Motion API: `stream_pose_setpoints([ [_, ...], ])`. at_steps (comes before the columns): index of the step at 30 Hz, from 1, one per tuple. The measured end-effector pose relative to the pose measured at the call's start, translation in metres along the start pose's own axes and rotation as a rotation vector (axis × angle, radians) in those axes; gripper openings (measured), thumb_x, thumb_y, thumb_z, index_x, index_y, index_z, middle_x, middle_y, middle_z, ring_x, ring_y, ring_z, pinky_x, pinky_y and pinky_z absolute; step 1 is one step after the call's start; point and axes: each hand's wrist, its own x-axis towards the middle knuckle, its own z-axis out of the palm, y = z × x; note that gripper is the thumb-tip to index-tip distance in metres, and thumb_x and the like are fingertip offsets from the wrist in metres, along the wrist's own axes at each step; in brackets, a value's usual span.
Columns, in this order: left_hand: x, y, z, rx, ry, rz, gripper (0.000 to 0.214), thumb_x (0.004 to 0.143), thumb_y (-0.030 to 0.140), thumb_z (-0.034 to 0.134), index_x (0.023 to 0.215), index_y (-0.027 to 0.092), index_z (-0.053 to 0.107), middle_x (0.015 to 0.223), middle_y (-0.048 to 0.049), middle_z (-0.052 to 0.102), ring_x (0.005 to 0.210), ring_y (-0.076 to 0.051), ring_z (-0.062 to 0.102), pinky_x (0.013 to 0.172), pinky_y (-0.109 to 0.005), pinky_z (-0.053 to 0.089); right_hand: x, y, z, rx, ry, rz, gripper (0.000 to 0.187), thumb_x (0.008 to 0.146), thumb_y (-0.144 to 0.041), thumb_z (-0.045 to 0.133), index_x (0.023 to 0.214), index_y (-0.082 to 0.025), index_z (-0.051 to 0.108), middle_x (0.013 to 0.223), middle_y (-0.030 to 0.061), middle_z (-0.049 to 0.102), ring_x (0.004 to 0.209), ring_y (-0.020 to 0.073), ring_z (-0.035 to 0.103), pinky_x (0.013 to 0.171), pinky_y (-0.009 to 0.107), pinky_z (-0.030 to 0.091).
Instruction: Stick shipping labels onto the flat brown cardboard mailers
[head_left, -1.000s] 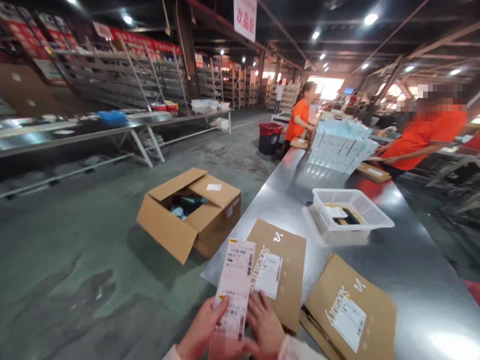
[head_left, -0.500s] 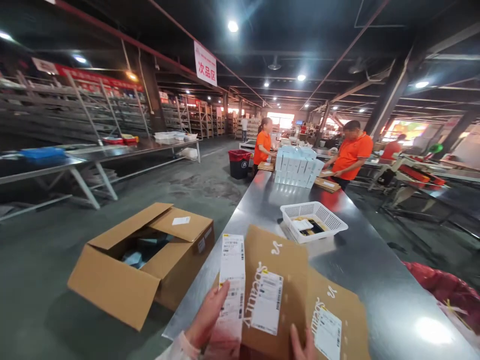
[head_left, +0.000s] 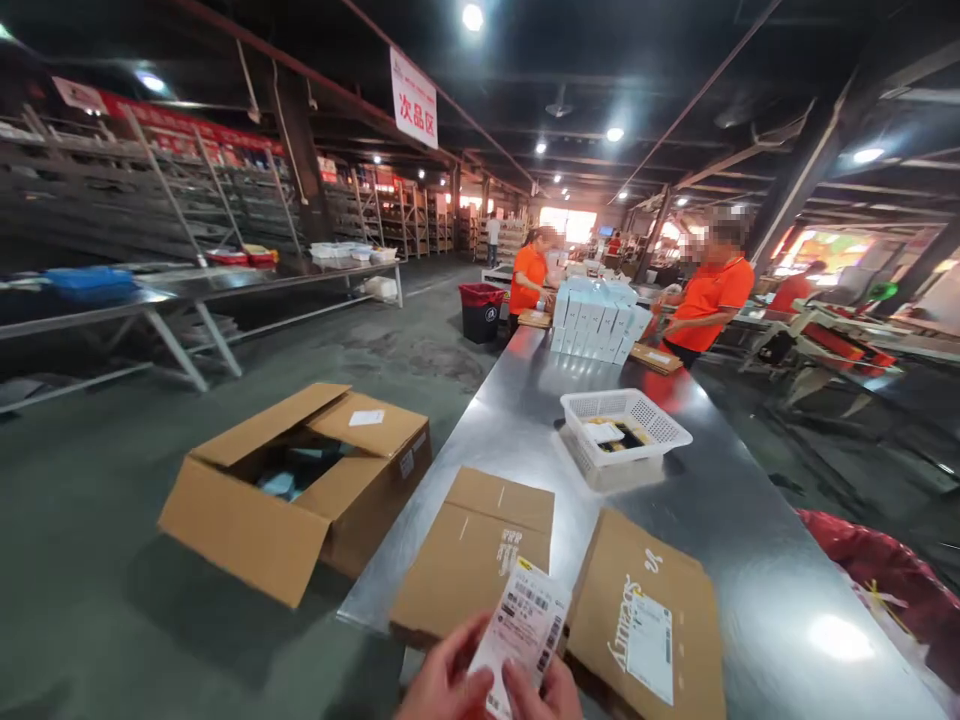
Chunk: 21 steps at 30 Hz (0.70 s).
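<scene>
A white strip of printed shipping labels (head_left: 523,618) is pinched between my two hands at the bottom centre. My left hand (head_left: 448,672) grips its left edge, thumb on top. On the lower right part my right hand (head_left: 541,690) is closed, its thumb pressing the paper. Under and behind the strip lies a flat brown carton (head_left: 457,545) with no label showing on its visible face. Just right of my hands is another flat carton (head_left: 611,580) with white lettering and a shipping label (head_left: 651,648) stuck on it.
The cartons lie on a shiny metal table (head_left: 750,560). Farther along stand a white basket (head_left: 652,450) with small packets and a stack of pale blue boxes (head_left: 596,320). Two co-workers in orange shirts flank the stack. An open cardboard box (head_left: 247,535) stands left of the table.
My right hand has left the labelled carton and joined my left hand on the label strip. The middle labelled carton is gone from its place, exposing an unlabelled one.
</scene>
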Motion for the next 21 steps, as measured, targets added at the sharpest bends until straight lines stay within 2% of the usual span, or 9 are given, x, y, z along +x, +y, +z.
stream_pose_setpoints([
  [2,-0.003,0.006,-0.002,0.007,0.176,0.005,0.061,0.051,0.056,0.081,0.095,0.015,0.072,0.099,-0.0134,0.073,0.093,-0.03,0.065,0.086,-0.04,0.049,-0.007,-0.019,0.011,-0.032,-0.132,0.005,0.061,0.065,-0.068,0.065,0.095,-0.016,0.072,0.094,0.0131,0.074,0.088,0.0313,0.068,0.082,0.044,0.053],
  [3,-0.003,0.008,-0.004,0.024,0.212,-0.012,0.056,0.051,0.056,0.081,0.086,0.013,0.073,0.089,-0.0129,0.074,0.084,-0.027,0.065,0.08,-0.037,0.05,-0.006,-0.03,0.011,-0.062,-0.168,0.003,0.06,0.062,-0.066,0.068,0.095,-0.016,0.072,0.092,0.0123,0.074,0.086,0.0305,0.068,0.08,0.043,0.054],
  [7,0.0,0.003,-0.008,0.022,0.303,-0.019,0.046,0.055,0.054,0.078,0.075,0.012,0.071,0.072,-0.0062,0.071,0.069,-0.019,0.06,0.069,-0.029,0.046,0.018,-0.065,-0.002,-0.33,-0.083,-0.033,0.05,0.066,-0.061,0.066,0.084,-0.015,0.075,0.081,0.0108,0.074,0.076,0.027,0.068,0.072,0.038,0.054],
  [9,0.002,-0.007,-0.008,0.037,0.39,0.006,0.044,0.057,0.055,0.075,0.069,0.013,0.068,0.065,-0.0028,0.066,0.064,-0.016,0.055,0.065,-0.027,0.043,0.028,-0.071,-0.004,-0.425,-0.122,-0.072,0.042,0.072,-0.057,0.062,0.083,-0.018,0.076,0.082,0.009,0.075,0.076,0.0262,0.068,0.071,0.036,0.054],
  [11,0.005,-0.019,-0.007,0.086,0.507,0.024,0.046,0.055,0.058,0.074,0.052,0.015,0.056,0.051,0.002,0.054,0.054,-0.012,0.045,0.056,-0.024,0.036,0.034,-0.069,-0.001,-0.424,-0.142,-0.093,0.039,0.073,-0.055,0.062,0.086,-0.022,0.076,0.085,0.0073,0.075,0.079,0.0256,0.069,0.072,0.035,0.054],
  [14,0.011,-0.032,-0.007,0.111,0.646,0.058,0.055,0.053,0.062,0.072,0.043,0.02,0.037,0.043,0.0067,0.037,0.048,-0.009,0.033,0.05,-0.023,0.029,0.042,-0.059,0.003,-0.348,-0.122,-0.05,0.046,0.066,-0.061,0.068,0.082,-0.018,0.075,0.079,0.0087,0.075,0.073,0.0246,0.069,0.067,0.034,0.055],
  [16,0.012,-0.034,-0.01,0.098,0.648,0.088,0.052,0.055,0.061,0.071,0.045,0.02,0.04,0.045,0.006,0.04,0.05,-0.009,0.036,0.052,-0.024,0.031,0.051,-0.054,0.003,-0.299,-0.189,0.013,0.055,0.06,-0.063,0.07,0.085,-0.015,0.073,0.078,0.0087,0.074,0.071,0.0232,0.068,0.064,0.033,0.054],
  [19,0.01,-0.032,-0.017,0.072,0.571,0.102,0.042,0.059,0.055,0.071,0.054,0.017,0.055,0.053,0.002,0.053,0.056,-0.012,0.045,0.059,-0.025,0.038,0.064,-0.052,0.003,-0.342,-0.398,0.095,0.054,0.067,-0.065,0.064,0.081,-0.014,0.073,0.071,0.0061,0.072,0.065,0.0198,0.065,0.06,0.029,0.051],
  [21,0.01,-0.032,-0.021,0.062,0.543,0.085,0.039,0.06,0.053,0.07,0.058,0.016,0.059,0.057,0.0003,0.058,0.059,-0.014,0.048,0.061,-0.025,0.039,0.069,-0.051,0.004,-0.404,-0.401,0.087,0.05,0.071,-0.062,0.06,0.076,-0.014,0.074,0.069,0.0058,0.072,0.063,0.0193,0.064,0.059,0.029,0.05],
])
